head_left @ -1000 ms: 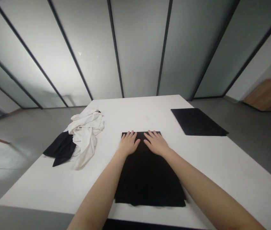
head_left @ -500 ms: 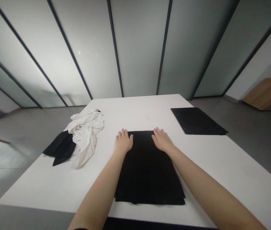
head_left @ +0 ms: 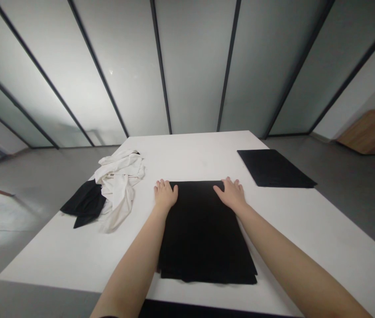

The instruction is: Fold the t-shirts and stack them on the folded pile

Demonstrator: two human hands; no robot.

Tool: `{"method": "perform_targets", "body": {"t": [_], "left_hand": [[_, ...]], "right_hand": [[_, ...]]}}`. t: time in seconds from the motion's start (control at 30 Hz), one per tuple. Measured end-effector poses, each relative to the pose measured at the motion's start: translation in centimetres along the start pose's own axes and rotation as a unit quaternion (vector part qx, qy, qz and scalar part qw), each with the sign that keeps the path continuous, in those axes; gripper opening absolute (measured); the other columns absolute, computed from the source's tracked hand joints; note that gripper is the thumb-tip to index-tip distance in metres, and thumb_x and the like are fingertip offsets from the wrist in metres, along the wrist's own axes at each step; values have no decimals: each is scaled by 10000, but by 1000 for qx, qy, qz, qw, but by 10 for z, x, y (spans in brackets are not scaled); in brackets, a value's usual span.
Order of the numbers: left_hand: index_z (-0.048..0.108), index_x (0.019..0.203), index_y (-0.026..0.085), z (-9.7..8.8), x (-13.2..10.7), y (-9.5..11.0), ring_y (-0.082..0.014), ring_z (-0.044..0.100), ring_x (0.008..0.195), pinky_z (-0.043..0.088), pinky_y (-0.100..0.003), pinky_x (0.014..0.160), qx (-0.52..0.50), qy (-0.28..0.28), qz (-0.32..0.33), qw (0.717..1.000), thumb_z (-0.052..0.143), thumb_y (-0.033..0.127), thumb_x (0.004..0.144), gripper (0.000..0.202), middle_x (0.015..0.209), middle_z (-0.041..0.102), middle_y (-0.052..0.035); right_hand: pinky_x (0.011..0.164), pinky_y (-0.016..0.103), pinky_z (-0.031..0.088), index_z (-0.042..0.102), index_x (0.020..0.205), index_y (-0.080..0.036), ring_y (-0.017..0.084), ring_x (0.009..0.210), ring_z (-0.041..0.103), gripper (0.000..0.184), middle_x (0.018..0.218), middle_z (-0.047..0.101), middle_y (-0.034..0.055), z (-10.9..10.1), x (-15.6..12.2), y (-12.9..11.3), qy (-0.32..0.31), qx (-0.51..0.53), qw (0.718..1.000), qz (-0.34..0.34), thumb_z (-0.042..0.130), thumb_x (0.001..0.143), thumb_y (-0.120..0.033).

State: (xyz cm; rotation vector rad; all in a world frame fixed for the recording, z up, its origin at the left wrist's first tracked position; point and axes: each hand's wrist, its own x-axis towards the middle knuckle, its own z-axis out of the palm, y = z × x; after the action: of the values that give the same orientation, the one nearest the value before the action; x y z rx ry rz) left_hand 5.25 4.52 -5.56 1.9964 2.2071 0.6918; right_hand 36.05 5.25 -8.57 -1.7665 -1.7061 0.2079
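- Black cloth (head_left: 203,234): folded, lying flat on the white table (head_left: 190,159) directly before the person; landmark for all places below.
- Change: both hands have slid outward from the middle of its far edge, and the strip between them is now uncovered.
- Left hand (head_left: 165,194): at the far left corner of the black cloth, palm down, thumb spread away over the cloth, other fingers beyond its side edge.
- Right hand (head_left: 232,194): at the far right corner, thumb likewise spread inward, fingers past the edge. No pinch seen in either hand; cannot tell how hard they press.
- Judgement: the outward stroke reads as smoothing. Far edge looks straight; layers at the near edge are slightly out of line.
- Left of the black cloth, well apart: crumpled white cloth (head_left: 121,176), with dark cloth (head_left: 86,203) against it.
- Right of it and farther off: a flat black stack (head_left: 275,170); number of layers not clear.
- Beyond it, past the table: frosted glass wall (head_left: 194,66) with dark bars.
- Far right of it: wooden box (head_left: 373,132) on grey floor (head_left: 339,185).
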Motion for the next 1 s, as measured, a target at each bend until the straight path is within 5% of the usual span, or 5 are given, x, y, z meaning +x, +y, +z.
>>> {"method": "perform_targets", "body": {"t": [0.33, 0.57, 0.8, 0.9, 1.0], "left_hand": [[575, 1071, 227, -5, 9, -5, -330, 669, 1076, 478, -486, 1032, -79, 49, 86, 992, 562, 274, 984, 100, 1047, 702, -150], [534, 1083, 249, -12, 13, -2, -230, 694, 946, 530, -356, 880, -308, 10, 22, 951, 589, 333, 1001, 129, 970, 687, -44], [477, 1335, 239, -30, 7, 1, -205, 729, 778, 589, -327, 704, -542, -176, -118, 813, 797, 446, 876, 597, 930, 731, -41], [382, 1496, 293, -45, 4, -6, -203, 733, 769, 591, -319, 691, -554, -231, -96, 794, 862, 471, 814, 852, 931, 735, -21], [568, 1420, 289, -58, 3, -22, -206, 739, 796, 575, -279, 658, -531, -306, -55, 789, 872, 526, 790, 739, 948, 737, -40]], "right_hand": [[1007, 500, 536, 570, 1082, -254, 308, 1106, 703, 266, 1120, 735, 109, -24, 2, -19, -41, 168, 985, -14, 621, 854, -382], [763, 401, 609, 499, 1287, -300, 247, 841, 730, 573, 960, 725, 7, -35, 3, -29, -68, 460, 876, 126, 713, 797, -507], [744, 403, 625, 411, 1603, -378, 248, 852, 762, 750, 1022, 779, 22, -71, 4, -19, -310, 506, 785, 179, 664, 916, -541], [823, 417, 633, 575, 1513, -332, 249, 942, 770, 596, 1124, 789, 64, -82, 3, -9, -376, 497, 764, 164, 651, 954, -524], [851, 412, 639, 720, 1348, -247, 243, 943, 769, 468, 1101, 795, 104, -88, 4, 2, -431, 475, 749, 166, 723, 927, -451]]}}
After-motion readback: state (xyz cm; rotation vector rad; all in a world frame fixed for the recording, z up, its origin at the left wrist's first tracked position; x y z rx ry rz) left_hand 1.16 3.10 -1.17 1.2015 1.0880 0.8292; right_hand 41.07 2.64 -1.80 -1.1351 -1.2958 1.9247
